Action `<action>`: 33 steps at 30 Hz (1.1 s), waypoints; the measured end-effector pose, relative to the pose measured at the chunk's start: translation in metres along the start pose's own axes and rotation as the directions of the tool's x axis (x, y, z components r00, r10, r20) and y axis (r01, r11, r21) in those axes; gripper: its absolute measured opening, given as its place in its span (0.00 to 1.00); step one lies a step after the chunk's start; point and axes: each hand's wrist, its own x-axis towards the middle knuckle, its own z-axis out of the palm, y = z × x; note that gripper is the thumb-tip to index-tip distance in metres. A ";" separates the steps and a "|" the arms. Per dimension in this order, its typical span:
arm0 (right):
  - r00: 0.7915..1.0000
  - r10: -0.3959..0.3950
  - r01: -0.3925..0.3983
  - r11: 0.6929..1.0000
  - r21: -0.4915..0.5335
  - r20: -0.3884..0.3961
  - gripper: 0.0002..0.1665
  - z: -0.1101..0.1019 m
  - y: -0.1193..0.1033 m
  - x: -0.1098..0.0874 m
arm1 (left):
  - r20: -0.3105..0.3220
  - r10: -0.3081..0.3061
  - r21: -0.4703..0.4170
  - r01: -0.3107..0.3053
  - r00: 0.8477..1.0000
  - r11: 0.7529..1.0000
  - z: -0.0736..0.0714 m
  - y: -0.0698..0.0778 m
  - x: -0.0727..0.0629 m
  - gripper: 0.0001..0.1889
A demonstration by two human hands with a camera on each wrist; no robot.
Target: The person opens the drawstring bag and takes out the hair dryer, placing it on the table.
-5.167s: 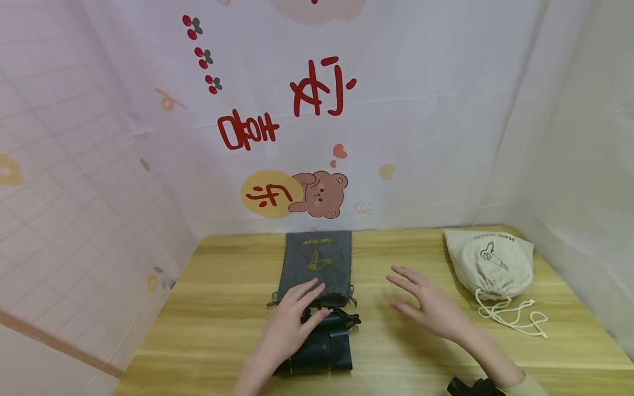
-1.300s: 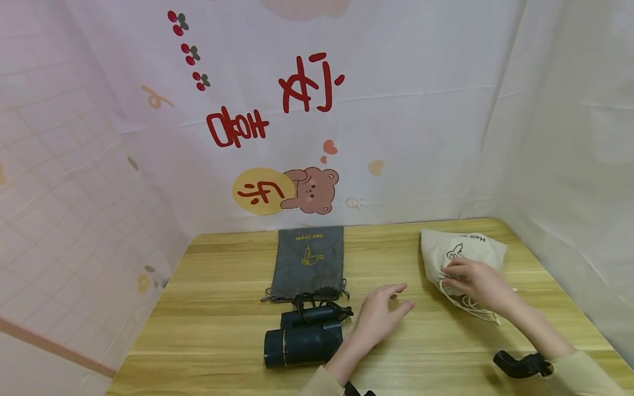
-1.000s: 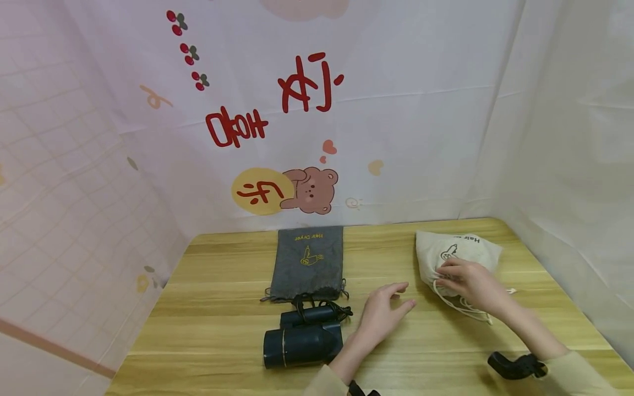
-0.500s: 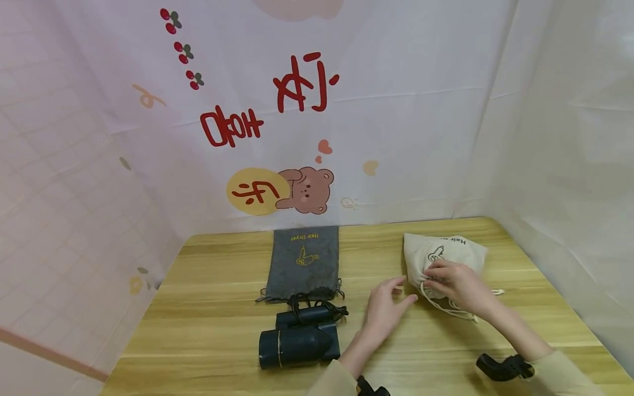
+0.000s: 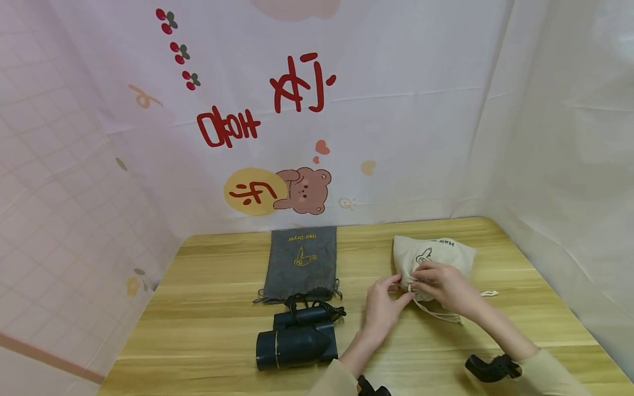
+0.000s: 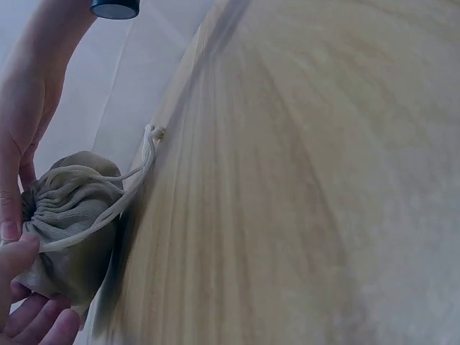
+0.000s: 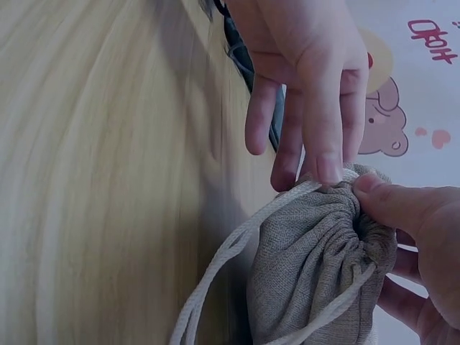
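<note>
A cream drawstring bag (image 5: 453, 258) with a hair dryer drawing lies at the right of the table, its gathered mouth facing me. My right hand (image 5: 448, 286) pinches the bag's mouth; in the right wrist view its thumb (image 7: 392, 201) lies beside the small puckered opening. From the left, my left hand (image 5: 383, 305) grips the mouth's edge, its thumb (image 6: 18, 255) by the white cord (image 6: 108, 212) and its fingers (image 6: 43, 323) under the cloth. The cord's loose ends trail onto the table. What fills the bag is hidden.
A dark folded hair dryer (image 5: 297, 346) with its bundled cable lies left of my left hand. Behind it lies a flat grey drawstring bag (image 5: 302, 264) lettered "Hair Dryer". A printed white curtain (image 5: 406, 121) stands behind the wooden table (image 5: 213, 286).
The right hand has come to the cream bag, gripped its mouth and drawn it leftward. The left hand has left the hair dryer, moved right and closed on the bag's mouth.
</note>
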 end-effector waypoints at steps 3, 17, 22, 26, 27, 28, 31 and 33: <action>1.000 -0.006 0.006 0.999 0.035 0.006 0.09 0.001 -0.002 0.002 | -0.026 0.025 -0.022 -0.026 0.999 0.999 -0.001 -0.001 0.001 0.19; 1.000 0.005 -0.006 0.999 0.051 0.026 0.11 0.006 -0.007 0.002 | -0.083 0.046 -0.013 -0.048 0.995 0.999 -0.006 -0.005 0.000 0.04; 0.998 0.046 -0.047 0.998 0.031 0.041 0.16 0.004 -0.008 -0.007 | -0.088 0.061 -0.007 -0.062 0.994 0.998 -0.009 -0.007 -0.002 0.03; 0.997 0.065 -0.063 0.997 -0.045 0.039 0.23 0.002 -0.009 -0.018 | -0.091 0.065 -0.005 -0.066 0.994 0.998 -0.011 -0.010 -0.003 0.03; 0.997 0.069 -0.066 0.995 -0.068 0.035 0.25 0.002 -0.010 -0.020 | -0.091 0.069 0.002 -0.069 0.993 0.998 -0.012 -0.010 -0.004 0.03; 0.997 0.070 -0.067 0.994 -0.086 0.031 0.26 0.002 -0.010 -0.022 | -0.092 0.072 0.007 -0.071 0.993 0.997 -0.013 -0.011 -0.004 0.03; 0.998 0.067 -0.065 0.992 -0.111 0.016 0.27 0.005 -0.010 -0.024 | -0.091 0.089 0.035 -0.086 0.992 0.996 -0.015 -0.012 -0.004 0.03; 0.999 0.052 -0.051 0.992 -0.114 0.005 0.26 0.007 -0.009 -0.024 | -0.093 0.097 0.046 -0.093 0.991 0.995 -0.017 -0.012 -0.004 0.03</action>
